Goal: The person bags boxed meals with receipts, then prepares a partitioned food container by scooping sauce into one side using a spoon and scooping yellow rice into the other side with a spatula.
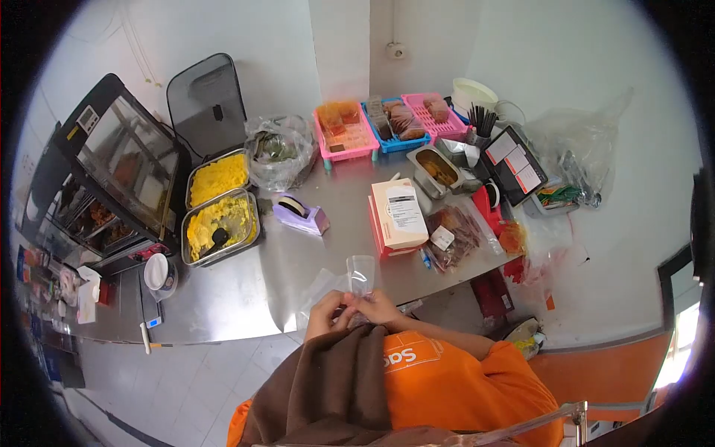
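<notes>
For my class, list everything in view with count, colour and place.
Stainless-steel table: one, silver, centre
Glass-sided cabinet: one, black, far left
Metal trays of yellow food: two, silver, beside cabinet
Plastic tape dispenser: one, lilac, mid-table
Plastic baskets: three, two pink, one blue, back edge
Cardboard box: one, white and red, right of centre
Rectangular metal pan: one, silver, behind box
Flat-screened tablet: one, black-framed, right
Round tub: one, white, front left
Plastic bag: one, clear, in both hands
Left hand: one, bare, front edge
Right hand: one, bare, beside left
</notes>
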Tool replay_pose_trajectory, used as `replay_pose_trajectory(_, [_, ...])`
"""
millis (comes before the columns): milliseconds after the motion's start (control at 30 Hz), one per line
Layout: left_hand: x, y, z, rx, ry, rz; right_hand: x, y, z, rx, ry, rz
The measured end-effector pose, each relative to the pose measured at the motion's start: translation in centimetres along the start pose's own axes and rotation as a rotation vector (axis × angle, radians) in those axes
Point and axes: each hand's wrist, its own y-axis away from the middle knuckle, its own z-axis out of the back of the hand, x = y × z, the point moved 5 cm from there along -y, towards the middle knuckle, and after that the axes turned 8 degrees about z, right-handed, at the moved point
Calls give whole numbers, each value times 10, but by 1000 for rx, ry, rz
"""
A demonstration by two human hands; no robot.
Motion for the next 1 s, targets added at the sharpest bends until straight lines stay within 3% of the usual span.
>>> replay_pose_trajectory(67, [36, 2, 4, 22, 230, 194, 6, -1, 10, 126, 404, -7])
replay_pose_trajectory(100, [39, 3, 8, -6, 484, 340, 8, -7, 19, 110, 427, 80])
replay_pose_trajectory(200, [21, 5, 32, -149, 844, 557, 8, -5, 45, 24, 446, 279])
replay_pose_trajectory(267, [50, 4, 62, -132, 1217, 479, 33, 3, 74, -134, 525, 341])
replay_pose_trajectory(333, [49, 9, 110, -302, 1237, 367, 46, 10, 120, -260, 713, 341])
replay_pose_trajectory(433, [15, 4, 104, -464, 987, 327, 57, 7, 140, -350, 927, 404])
replay_pose_trajectory(500, [-5, -4, 90, -430, 707, 240, 63, 3, 138, -331, 1047, 457])
replay_pose_trajectory(567, [-17, -17, 65, -300, 424, 126, 94, -1, 97, -346, 1290, 694])
replay_pose_trajectory(667, [-53, -27, -1, 119, -13, 0, 96, -7, 28, 174, 1233, 811])
replay_pose_trajectory(700, [-47, -30, 1, -19, 22, 130, 86, -9, 19, 341, 1168, 746])
replay_pose_trajectory(733, [-40, -31, 3, -160, 57, 261, 83, -10, 27, 323, 1109, 711])
replay_pose_trajectory(800, [-22, -29, 36, -343, -684, 168, 81, -16, 43, 287, 998, 642])
replay_pose_trajectory(833, [-17, -20, 63, -547, -697, -98, 90, -11, 55, 153, 992, 726])
replay_pose_trajectory(867, [-30, -9, 82, -754, -629, -58, 98, -8, 69, 68, 981, 701])
replay_pose_trajectory(900, [-34, 1, 98, -840, -767, -67, 107, -5, 82, -16, 965, 673])
replay_pose_trajectory(1000, [-35, 5, 89, -631, -598, -1, 116, -8, 107, -174, 825, 603])
